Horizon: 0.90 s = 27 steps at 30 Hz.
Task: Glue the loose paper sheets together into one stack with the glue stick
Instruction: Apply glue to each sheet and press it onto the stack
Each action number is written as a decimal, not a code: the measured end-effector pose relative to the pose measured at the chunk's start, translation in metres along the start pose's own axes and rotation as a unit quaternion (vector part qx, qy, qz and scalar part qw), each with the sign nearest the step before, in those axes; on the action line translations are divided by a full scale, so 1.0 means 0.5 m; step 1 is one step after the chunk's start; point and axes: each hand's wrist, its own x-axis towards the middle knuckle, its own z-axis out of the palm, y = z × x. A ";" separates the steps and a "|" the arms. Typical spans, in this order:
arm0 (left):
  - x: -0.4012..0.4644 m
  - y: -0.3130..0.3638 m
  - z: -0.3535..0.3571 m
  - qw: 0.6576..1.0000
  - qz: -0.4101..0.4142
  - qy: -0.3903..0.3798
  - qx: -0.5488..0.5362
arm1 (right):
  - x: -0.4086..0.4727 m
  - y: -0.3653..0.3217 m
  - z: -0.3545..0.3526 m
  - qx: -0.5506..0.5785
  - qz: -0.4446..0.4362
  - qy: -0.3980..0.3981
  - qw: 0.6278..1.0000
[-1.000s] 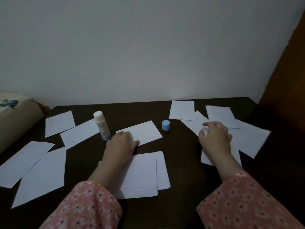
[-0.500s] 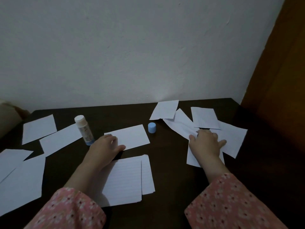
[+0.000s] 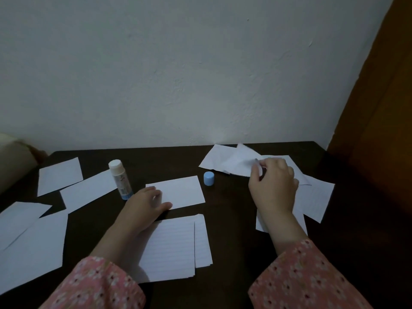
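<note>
A lined paper stack (image 3: pixel 176 244) lies on the dark table (image 3: pixel 231 219) in front of me. My left hand (image 3: pixel 145 204) rests with its fingers on a single white sheet (image 3: pixel 182 192) just behind the stack. The uncapped glue stick (image 3: pixel 120 179) stands upright left of that hand, and its blue cap (image 3: pixel 209 178) stands apart to the right. My right hand (image 3: pixel 273 186) pinches a loose sheet (image 3: pixel 240 163) lifted and blurred over the right-hand pile of sheets (image 3: pixel 314 197).
Several more loose sheets (image 3: pixel 60 175) lie scattered on the left part of the table. A pale wall stands close behind the table's far edge. A brown wooden panel (image 3: pixel 379 130) rises at the right, and a beige cushion (image 3: pixel 13 161) sits at the far left.
My right hand went from pressing flat on the right pile to pinching one sheet and lifting it. My left hand stays on the middle sheet. The view shifted right.
</note>
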 end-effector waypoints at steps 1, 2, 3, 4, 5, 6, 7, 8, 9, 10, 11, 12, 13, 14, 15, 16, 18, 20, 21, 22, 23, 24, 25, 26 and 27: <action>0.000 0.000 0.000 1.000 0.000 0.000 0.002 | -0.003 -0.009 0.004 0.035 -0.020 0.018 0.999; 0.001 -0.001 0.000 1.000 0.001 -0.002 0.004 | -0.007 -0.018 0.010 0.068 -0.042 0.026 0.996; 0.001 -0.002 0.000 1.000 0.002 -0.002 0.003 | -0.012 -0.028 0.018 0.103 -0.065 0.025 0.992; 0.000 -0.003 0.000 1.000 0.002 0.003 -0.006 | -0.018 -0.037 0.029 0.146 -0.085 0.016 0.986; 0.001 -0.006 0.000 1.000 0.000 0.014 -0.026 | -0.025 -0.046 0.039 0.192 -0.097 0.000 0.977; 0.000 -0.009 0.000 0.998 -0.002 0.035 -0.060 | -0.032 -0.055 0.050 0.234 -0.103 -0.024 0.967; 0.000 -0.011 -0.002 0.993 -0.007 0.059 -0.103 | -0.039 -0.063 0.058 0.266 -0.103 -0.054 0.957; -0.001 -0.011 -0.004 0.984 -0.013 0.085 -0.154 | -0.046 -0.071 0.065 0.292 -0.095 -0.088 0.948; -0.001 -0.010 -0.007 0.971 -0.018 0.107 -0.213 | -0.052 -0.076 0.072 0.313 -0.081 -0.120 0.939; -0.001 -0.007 -0.009 0.953 -0.016 0.125 -0.275 | -0.057 -0.080 0.080 0.331 -0.066 -0.148 0.930; -0.002 -0.001 -0.012 0.933 -0.012 0.139 -0.331 | -0.059 -0.083 0.087 0.342 -0.051 -0.172 0.922; -0.003 0.002 -0.015 0.916 -0.009 0.149 -0.372 | -0.061 -0.086 0.094 0.347 -0.040 -0.193 0.917; -0.005 0.006 -0.019 0.907 -0.006 0.158 -0.391 | -0.062 -0.089 0.099 0.347 -0.030 -0.215 0.913; -0.007 0.006 -0.021 0.906 0.000 0.168 -0.388 | -0.063 -0.091 0.104 0.349 -0.022 -0.235 0.907; -0.008 0.003 -0.021 0.911 0.004 0.176 -0.374 | -0.064 -0.093 0.109 0.358 -0.016 -0.254 0.898; -0.010 0.000 -0.021 0.914 0.005 0.184 -0.361 | -0.065 -0.093 0.113 0.371 -0.012 -0.267 0.889; -0.013 -0.007 -0.021 0.914 -0.003 0.202 -0.350 | -0.067 -0.096 0.119 0.387 -0.002 -0.268 0.882; -0.016 -0.014 -0.024 0.911 -0.009 0.229 -0.343 | -0.070 -0.101 0.128 0.367 0.002 -0.254 0.895; -0.018 -0.019 -0.026 0.913 -0.006 0.241 -0.329 | -0.072 -0.105 0.135 0.351 0.003 -0.248 0.903; -0.019 -0.025 -0.026 0.918 0.002 0.250 -0.307 | -0.075 -0.108 0.143 0.334 0.006 -0.242 0.911; -0.018 -0.031 -0.024 0.924 0.009 0.251 -0.287 | -0.078 -0.111 0.152 0.320 0.011 -0.235 0.918; -0.017 -0.036 -0.023 0.930 0.007 0.246 -0.274 | -0.080 -0.113 0.160 0.306 0.012 -0.227 0.924; -0.015 -0.040 -0.021 0.934 -0.003 0.234 -0.269 | -0.081 -0.114 0.169 0.287 0.009 -0.218 0.933; -0.015 -0.041 -0.019 0.940 -0.019 0.218 -0.262 | -0.081 -0.114 0.175 0.258 -0.002 -0.212 0.943; -0.013 -0.042 -0.016 0.947 -0.036 0.202 -0.247 | -0.078 -0.115 0.178 0.218 -0.017 -0.209 0.953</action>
